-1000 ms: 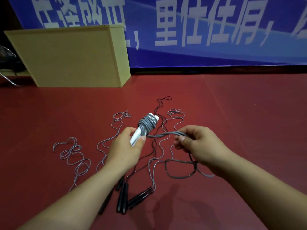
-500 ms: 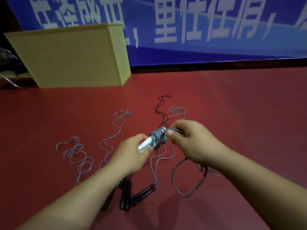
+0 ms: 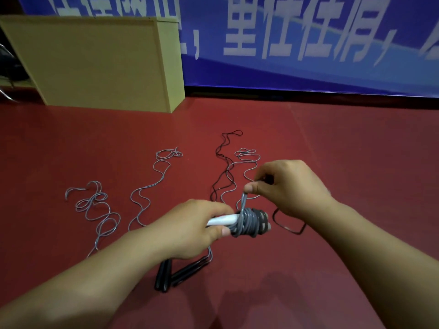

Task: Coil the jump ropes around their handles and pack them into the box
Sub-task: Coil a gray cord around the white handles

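Red matting (image 3: 332,162) covered the floor under everything. Nearest the camera, a cluster of black handles (image 3: 166,276) lay on it, just below the left hand (image 3: 190,229). That hand was curled round the white handles (image 3: 223,220) of a jump rope, gripping them level with their free ends pointing to the right. A thick grey coil (image 3: 249,222) was wrapped around those ends, just beyond the left fingertips. Above the coil, the right hand (image 3: 289,186) pinched a loop of the grey rope (image 3: 244,200) between thumb and curled fingers, the strand rising nearly straight up from the coil to the pinch. A dark loop of slack (image 3: 288,227) lay under the right wrist. Farther out, loose grey ropes (image 3: 95,210) snaked across the floor to the left and centre, with one black rope (image 3: 223,162) among them. Beyond these stood the tan box (image 3: 95,62), well apart from both hands, against a blue banner (image 3: 308,43) with white characters
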Tool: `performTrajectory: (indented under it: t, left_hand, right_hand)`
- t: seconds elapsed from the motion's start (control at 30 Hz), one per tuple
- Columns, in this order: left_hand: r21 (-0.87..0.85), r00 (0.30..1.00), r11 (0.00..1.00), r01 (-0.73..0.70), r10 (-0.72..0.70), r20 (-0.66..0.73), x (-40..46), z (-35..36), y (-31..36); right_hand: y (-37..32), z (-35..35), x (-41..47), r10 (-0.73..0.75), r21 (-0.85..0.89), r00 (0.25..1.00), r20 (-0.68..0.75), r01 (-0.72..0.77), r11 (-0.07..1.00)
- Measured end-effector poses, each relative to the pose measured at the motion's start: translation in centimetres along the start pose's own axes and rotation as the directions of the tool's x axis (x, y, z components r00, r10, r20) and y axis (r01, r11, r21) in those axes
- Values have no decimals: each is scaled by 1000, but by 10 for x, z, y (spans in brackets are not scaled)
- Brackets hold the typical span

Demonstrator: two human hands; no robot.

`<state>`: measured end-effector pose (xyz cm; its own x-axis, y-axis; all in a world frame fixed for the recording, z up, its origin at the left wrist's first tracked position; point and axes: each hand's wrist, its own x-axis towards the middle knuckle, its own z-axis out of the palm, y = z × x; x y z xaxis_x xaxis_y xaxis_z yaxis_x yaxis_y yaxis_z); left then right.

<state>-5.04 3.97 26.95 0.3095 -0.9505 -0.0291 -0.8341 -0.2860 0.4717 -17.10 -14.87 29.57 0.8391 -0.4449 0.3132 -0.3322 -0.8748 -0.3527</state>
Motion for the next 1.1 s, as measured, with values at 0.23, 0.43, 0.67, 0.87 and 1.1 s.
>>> performTrajectory:
  t: [0.23, 0.43, 0.67, 0.87, 1.1]
  left_hand:
    - [-323, 996, 946, -5, 35, 88, -1, -4, 3]
    - [-246, 985, 966, 83, -43, 165, 0, 7, 2]
    - [-283, 980, 949, 137, -88, 180, 2, 0, 6]
    - [-550, 977, 818, 171, -66, 205, 0, -7, 12]
    - [-794, 961, 575, 196, 46, 271, -3, -16, 18]
  right_hand:
    - [18, -3, 7, 71, -18, 996, -57, -72, 997]
    - [25, 3, 7, -4, 32, 1000, 9, 4, 999]
    - [19, 0, 5, 25, 100, 990, -136, -12, 995]
    - [15, -3, 4, 153, 138, 970, -191, -127, 982]
    - [18, 3, 0, 162, 169, 986, -26, -156, 973]
